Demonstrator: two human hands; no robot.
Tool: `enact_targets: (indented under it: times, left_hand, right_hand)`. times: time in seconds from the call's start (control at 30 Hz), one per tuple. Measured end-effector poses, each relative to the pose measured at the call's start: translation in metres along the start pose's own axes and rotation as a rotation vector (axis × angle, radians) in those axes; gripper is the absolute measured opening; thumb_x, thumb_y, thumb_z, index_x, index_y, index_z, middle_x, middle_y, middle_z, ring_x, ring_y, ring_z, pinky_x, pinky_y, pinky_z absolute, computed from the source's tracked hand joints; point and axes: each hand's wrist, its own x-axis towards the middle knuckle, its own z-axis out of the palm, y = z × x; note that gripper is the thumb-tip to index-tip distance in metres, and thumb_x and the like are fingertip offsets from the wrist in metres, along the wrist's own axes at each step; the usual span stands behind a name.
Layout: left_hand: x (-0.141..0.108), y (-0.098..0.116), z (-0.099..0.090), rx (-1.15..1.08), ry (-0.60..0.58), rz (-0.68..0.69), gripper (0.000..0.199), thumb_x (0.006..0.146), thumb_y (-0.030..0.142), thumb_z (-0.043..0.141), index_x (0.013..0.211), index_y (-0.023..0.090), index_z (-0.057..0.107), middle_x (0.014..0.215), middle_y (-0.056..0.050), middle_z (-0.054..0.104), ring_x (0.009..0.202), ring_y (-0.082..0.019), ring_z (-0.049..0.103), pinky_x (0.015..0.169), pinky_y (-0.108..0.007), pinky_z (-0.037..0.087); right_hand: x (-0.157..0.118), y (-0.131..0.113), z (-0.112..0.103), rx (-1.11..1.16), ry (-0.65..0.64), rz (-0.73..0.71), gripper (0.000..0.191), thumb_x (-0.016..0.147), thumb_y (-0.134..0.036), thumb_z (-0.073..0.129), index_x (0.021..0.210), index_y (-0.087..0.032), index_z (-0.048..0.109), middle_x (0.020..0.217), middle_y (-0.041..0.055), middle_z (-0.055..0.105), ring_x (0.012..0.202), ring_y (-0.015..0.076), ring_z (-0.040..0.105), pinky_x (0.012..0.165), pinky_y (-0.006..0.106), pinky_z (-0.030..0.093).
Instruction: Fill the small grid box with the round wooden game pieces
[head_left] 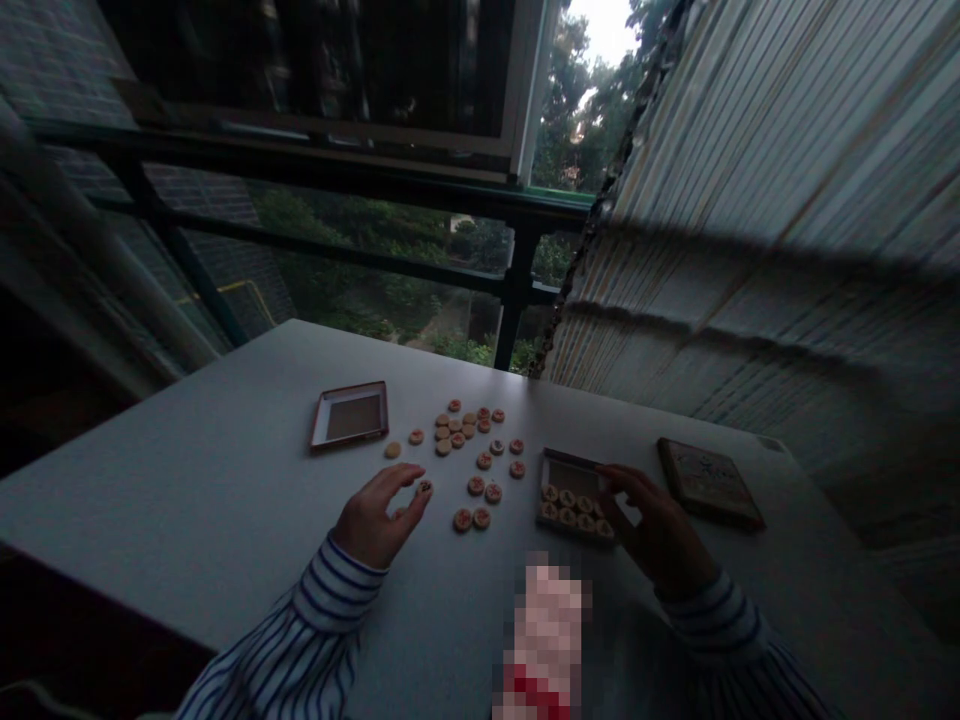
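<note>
A disc (424,488) is being pinched between the thumb and fingertips of the left hand (382,512), its dark marking showing; it is being held over a white table (225,470), to the left of the loose pieces. At the box (566,478), the far right corner is being met, or nearly met, by the fingers of the right hand (656,525); thumb and fingers are being kept curved and close, but whether anything is being gripped there cannot be told. Two rows of dark-marked discs (568,510) are being held along the near side of the box, the right end of the rows being partly covered by the hand.

Between the hands, red-marked discs (463,519) are being displayed singly and in pairs, while blank-faced ones (444,447) are being seen clustered farther back. A shallow tray (321,420) is being supported by the table at the far left, and a flat patterned case (709,482) is being seen at the right, beyond the right hand. Both wrists are being covered by striped sleeves (337,590). The far edge is being backed by a dark railing (517,258), and the right side is being screened by a striped curtain (750,150).
</note>
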Motion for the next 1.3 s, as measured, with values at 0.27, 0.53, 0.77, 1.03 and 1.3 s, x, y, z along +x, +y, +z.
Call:
enact_targets:
  times: [0.27,0.53,0.77,1.03,1.3]
  left_hand:
    - [0.034,-0.025,-0.004,0.012,0.04,-0.062,0.022,0.074,0.028,0.052,0.091,0.016,0.058,0.085,-0.005,0.064,0.071,-0.015,0.061,0.066,-0.029,0.05]
    - [0.076,-0.036,0.03,0.038,-0.04,-0.085,0.021,0.073,0.026,0.052,0.089,0.015,0.059,0.086,-0.006,0.064,0.075,-0.017,0.06,0.07,-0.03,0.049]
    - [0.066,-0.045,0.038,0.144,-0.096,-0.021,0.018,0.073,0.022,0.052,0.089,0.015,0.059,0.084,-0.007,0.064,0.073,-0.017,0.06,0.069,-0.03,0.048]
    - [0.061,-0.049,0.041,0.197,-0.205,-0.034,0.021,0.075,0.026,0.054,0.09,0.013,0.061,0.088,-0.009,0.064,0.083,-0.02,0.058,0.075,-0.032,0.046]
    - [0.055,-0.046,0.052,0.268,-0.307,0.008,0.022,0.08,0.03,0.047,0.095,0.023,0.062,0.087,-0.006,0.063,0.081,-0.018,0.057,0.071,-0.031,0.043]
  right_hand:
    - [0.046,-0.042,0.009,-0.006,-0.082,-0.137,0.024,0.081,-0.024,0.045,0.103,-0.019,0.054,0.1,0.0094,0.058,0.09,0.0188,0.056,0.077,0.033,0.047]
    - [0.083,-0.069,0.033,0.076,-0.081,-0.073,0.021,0.079,-0.024,0.048,0.097,-0.018,0.057,0.084,0.0056,0.062,0.078,0.0158,0.058,0.071,0.028,0.045]
    - [0.099,-0.083,0.062,0.124,-0.068,-0.041,0.022,0.079,-0.02,0.045,0.097,-0.017,0.056,0.088,0.006,0.062,0.079,0.0152,0.056,0.072,0.029,0.043]
    - [0.091,-0.089,0.094,0.007,-0.152,-0.108,0.027,0.08,-0.016,0.042,0.104,-0.019,0.053,0.105,0.0073,0.058,0.094,0.0182,0.051,0.079,0.032,0.039]
    - [0.083,-0.095,0.104,-0.083,-0.21,-0.181,0.027,0.082,-0.019,0.042,0.106,-0.021,0.054,0.107,0.0062,0.058,0.095,0.0188,0.051,0.08,0.033,0.036]
